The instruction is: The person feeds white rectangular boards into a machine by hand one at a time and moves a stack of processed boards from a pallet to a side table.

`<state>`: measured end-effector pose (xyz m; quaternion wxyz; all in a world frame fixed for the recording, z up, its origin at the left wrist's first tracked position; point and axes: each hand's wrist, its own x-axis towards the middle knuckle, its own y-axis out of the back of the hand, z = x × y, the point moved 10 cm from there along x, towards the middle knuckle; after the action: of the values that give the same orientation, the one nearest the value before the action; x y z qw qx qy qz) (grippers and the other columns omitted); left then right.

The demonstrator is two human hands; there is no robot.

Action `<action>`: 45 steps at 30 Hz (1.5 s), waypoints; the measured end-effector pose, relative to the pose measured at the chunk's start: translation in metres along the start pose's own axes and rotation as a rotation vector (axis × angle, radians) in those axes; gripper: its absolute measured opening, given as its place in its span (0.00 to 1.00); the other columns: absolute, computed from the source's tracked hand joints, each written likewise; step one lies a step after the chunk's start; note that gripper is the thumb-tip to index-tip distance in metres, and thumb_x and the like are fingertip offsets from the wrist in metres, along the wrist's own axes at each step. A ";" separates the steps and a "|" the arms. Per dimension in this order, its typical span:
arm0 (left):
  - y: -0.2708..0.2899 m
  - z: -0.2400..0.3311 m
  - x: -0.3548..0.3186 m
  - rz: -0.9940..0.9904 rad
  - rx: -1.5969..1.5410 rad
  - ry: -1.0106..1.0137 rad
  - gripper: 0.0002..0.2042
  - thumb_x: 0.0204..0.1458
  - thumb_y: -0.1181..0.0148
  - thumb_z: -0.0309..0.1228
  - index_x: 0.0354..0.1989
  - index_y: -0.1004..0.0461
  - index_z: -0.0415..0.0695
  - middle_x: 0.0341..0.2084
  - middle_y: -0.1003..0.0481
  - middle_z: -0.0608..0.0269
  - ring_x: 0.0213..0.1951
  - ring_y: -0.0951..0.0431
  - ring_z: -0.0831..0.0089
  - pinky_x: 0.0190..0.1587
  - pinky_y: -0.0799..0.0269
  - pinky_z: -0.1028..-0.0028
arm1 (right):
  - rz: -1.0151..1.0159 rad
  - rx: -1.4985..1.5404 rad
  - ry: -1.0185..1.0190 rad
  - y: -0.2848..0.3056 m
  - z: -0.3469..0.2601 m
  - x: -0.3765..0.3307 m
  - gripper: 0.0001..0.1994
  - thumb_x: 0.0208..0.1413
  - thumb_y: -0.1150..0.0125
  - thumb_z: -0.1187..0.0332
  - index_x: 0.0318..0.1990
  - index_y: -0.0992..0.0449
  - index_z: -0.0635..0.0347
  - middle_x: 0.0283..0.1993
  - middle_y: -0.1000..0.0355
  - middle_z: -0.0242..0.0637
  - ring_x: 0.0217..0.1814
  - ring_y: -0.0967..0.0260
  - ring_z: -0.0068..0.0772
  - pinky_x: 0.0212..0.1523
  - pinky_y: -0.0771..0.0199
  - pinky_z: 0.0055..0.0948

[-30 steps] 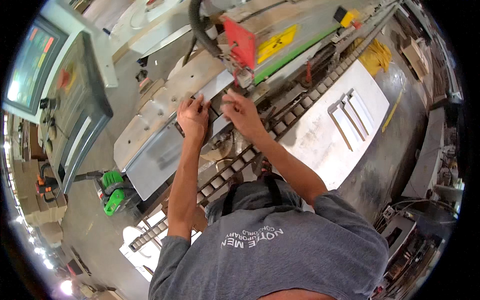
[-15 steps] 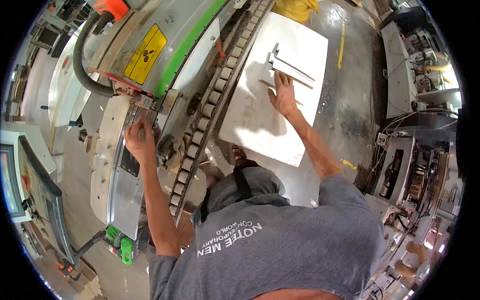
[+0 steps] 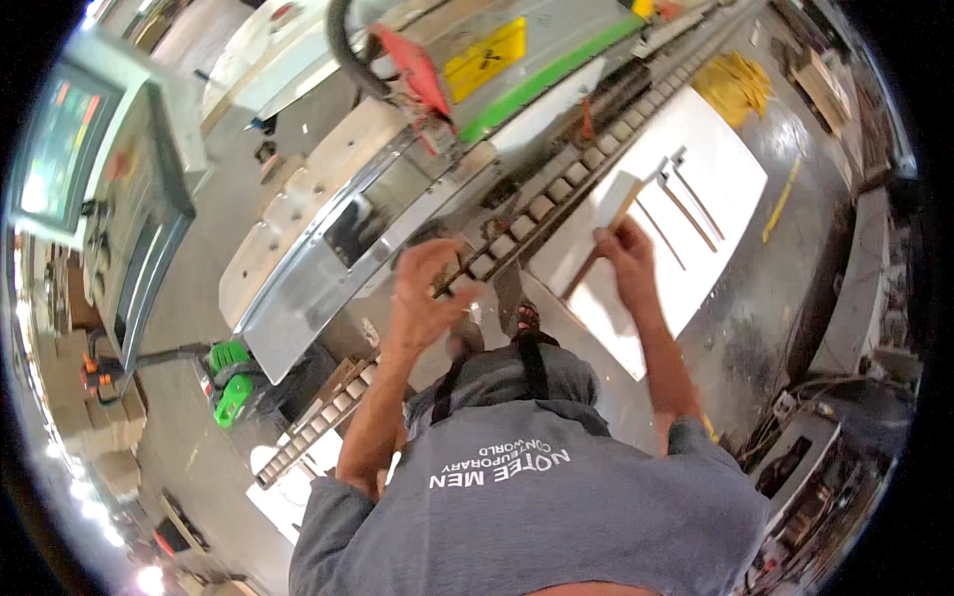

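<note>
Above the roller track [image 3: 537,214], I see a yellow rectangular warning label [image 3: 484,57] beside a green stripe [image 3: 556,77]. My right hand [image 3: 626,260] pinches a narrow wooden strip [image 3: 601,248] on the white panel [image 3: 696,214]; my left hand [image 3: 427,298] curls loosely, empty, over the rollers.

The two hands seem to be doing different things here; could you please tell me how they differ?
The left hand rests on the roller track beside the machine, while the right hand lies on the white panel. The right hand holds a thin strip; whether the left hand holds anything is unclear. The left hand is nearer the body, and the right reaches farther out. Both are bare.
</note>
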<state>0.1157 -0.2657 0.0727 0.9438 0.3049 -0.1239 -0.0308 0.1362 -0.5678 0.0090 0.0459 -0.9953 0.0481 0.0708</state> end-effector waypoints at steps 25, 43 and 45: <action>0.222 -0.155 -0.085 0.577 0.595 0.039 0.20 0.38 0.25 0.31 0.44 0.17 0.46 0.36 0.26 0.55 0.42 0.28 0.55 0.49 0.32 0.58 | -0.515 0.412 -0.167 -0.425 0.077 -0.020 0.12 0.61 0.40 0.68 0.40 0.37 0.64 0.50 0.33 0.39 0.45 0.28 0.25 0.46 0.22 0.28; 0.223 -0.171 -0.083 0.624 0.576 0.012 0.19 0.37 0.25 0.28 0.42 0.17 0.45 0.33 0.24 0.57 0.39 0.26 0.55 0.46 0.30 0.58 | -0.517 0.313 -0.116 -0.423 0.062 -0.020 0.12 0.59 0.42 0.71 0.32 0.42 0.59 0.35 0.41 0.27 0.36 0.37 0.16 0.41 0.25 0.23; 0.223 -0.170 -0.083 0.623 0.583 0.012 0.19 0.37 0.25 0.28 0.42 0.17 0.46 0.33 0.24 0.57 0.40 0.26 0.55 0.47 0.30 0.59 | -0.516 0.316 -0.125 -0.422 0.059 -0.021 0.12 0.58 0.42 0.71 0.32 0.42 0.59 0.34 0.41 0.27 0.36 0.37 0.16 0.41 0.25 0.23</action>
<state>0.0749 0.0236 0.0516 0.7831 0.5070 -0.2080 0.2939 0.1506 -0.1419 -0.0100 0.2195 -0.9489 -0.1986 0.1096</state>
